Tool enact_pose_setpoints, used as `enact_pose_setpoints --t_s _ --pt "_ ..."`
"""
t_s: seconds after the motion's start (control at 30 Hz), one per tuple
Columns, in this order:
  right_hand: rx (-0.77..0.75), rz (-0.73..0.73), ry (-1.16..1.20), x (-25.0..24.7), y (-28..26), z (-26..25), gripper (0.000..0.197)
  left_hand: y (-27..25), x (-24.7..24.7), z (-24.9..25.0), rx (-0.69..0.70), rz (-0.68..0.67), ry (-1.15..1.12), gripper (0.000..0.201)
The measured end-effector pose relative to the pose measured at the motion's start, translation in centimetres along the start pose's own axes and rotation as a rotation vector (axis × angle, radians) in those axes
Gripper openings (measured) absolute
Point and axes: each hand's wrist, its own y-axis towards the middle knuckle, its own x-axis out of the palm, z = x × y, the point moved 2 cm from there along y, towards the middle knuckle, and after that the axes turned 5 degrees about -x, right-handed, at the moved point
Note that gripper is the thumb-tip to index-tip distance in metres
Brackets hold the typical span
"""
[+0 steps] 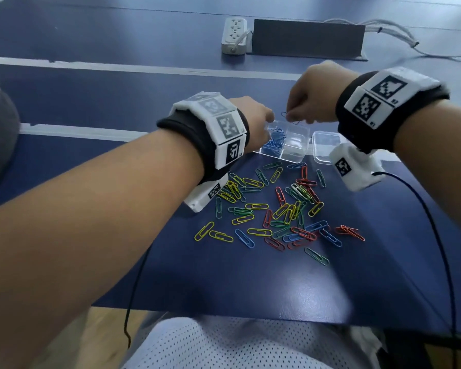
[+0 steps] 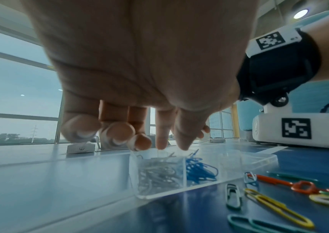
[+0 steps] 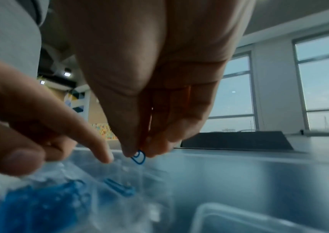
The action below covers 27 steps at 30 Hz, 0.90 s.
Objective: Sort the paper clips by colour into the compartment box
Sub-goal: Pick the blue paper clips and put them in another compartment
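Note:
A clear compartment box (image 1: 294, 155) stands on the blue table beyond a loose pile of coloured paper clips (image 1: 277, 209). One compartment holds blue clips (image 1: 274, 145), another holds silvery clips (image 2: 159, 173). My right hand (image 1: 290, 116) hovers over the box and pinches a blue clip (image 3: 139, 157) between thumb and fingertips. My left hand (image 2: 171, 145) hangs over the box's left side, its fingertips (image 2: 140, 142) at the rim and nothing visibly in them. In the right wrist view its index finger (image 3: 101, 151) points down at the box (image 3: 153, 198).
The box's clear lid (image 1: 326, 147) lies just right of it. A white power strip (image 1: 234, 35) and a dark grey block (image 1: 308, 37) sit at the back, with cables to their right. Black cords trail from both wrists over the table's front edge (image 1: 250, 316).

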Motion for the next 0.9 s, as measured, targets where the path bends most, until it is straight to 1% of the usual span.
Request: enact_pose_setpoints --t_s 0.1,0.2,0.27,0.3,0.37,0.43,0.5,0.57,0.7,0.8,0.87,0.9 --pt "0.013 -0.017 0.087 0.2 0.0 -0.8 0.011 -0.4 -0.5 0.0 0.019 0.031 -0.006 0.037" --pt "-0.036 0.016 0.035 0.1 -0.1 -1.2 0.014 -1.5 -0.9 0.0 0.057 0.044 -0.026 0.025" --pt "-0.094 0.038 -0.007 -0.2 -1.0 -1.5 0.014 -2.4 -0.9 -0.3 0.082 -0.005 -0.032 0.021" --pt "-0.123 0.015 -0.024 -0.2 -1.7 -1.7 0.014 -2.9 -0.9 -0.4 0.095 -0.036 -0.029 0.021" --pt "-0.172 -0.085 -0.075 0.2 -3.3 -2.1 0.012 -3.8 -0.7 -0.7 0.126 -0.099 -0.032 0.019" --pt "-0.208 -0.165 -0.174 1.2 -4.5 -2.4 0.011 -4.6 -0.5 -0.7 0.164 -0.147 -0.058 0.015" --pt "-0.21 -0.182 -0.253 2.2 -5.0 -2.3 0.012 -5.4 -0.3 -0.5 0.202 -0.187 -0.079 0.011" --pt "-0.182 -0.179 -0.265 2.7 -5.0 -2.2 0.013 -6.2 -0.2 -0.3 0.241 -0.231 -0.088 0.01" --pt "-0.156 -0.172 -0.251 2.9 -5.3 -2.2 0.015 -8.1 0.4 0.3 0.294 -0.35 -0.059 0.018" --pt "-0.219 -0.125 -0.159 2.5 -6.1 -2.1 0.013 -9.1 1.1 0.7 0.325 -0.376 0.027 0.022" --pt "-0.259 -0.096 -0.077 2.2 -6.9 -2.2 0.007 -9.5 1.7 0.7 0.322 -0.388 0.067 0.022" --pt "-0.275 -0.093 -0.036 2.2 -7.5 -2.3 0.01 -9.6 2.0 0.7 0.323 -0.387 0.075 0.02"
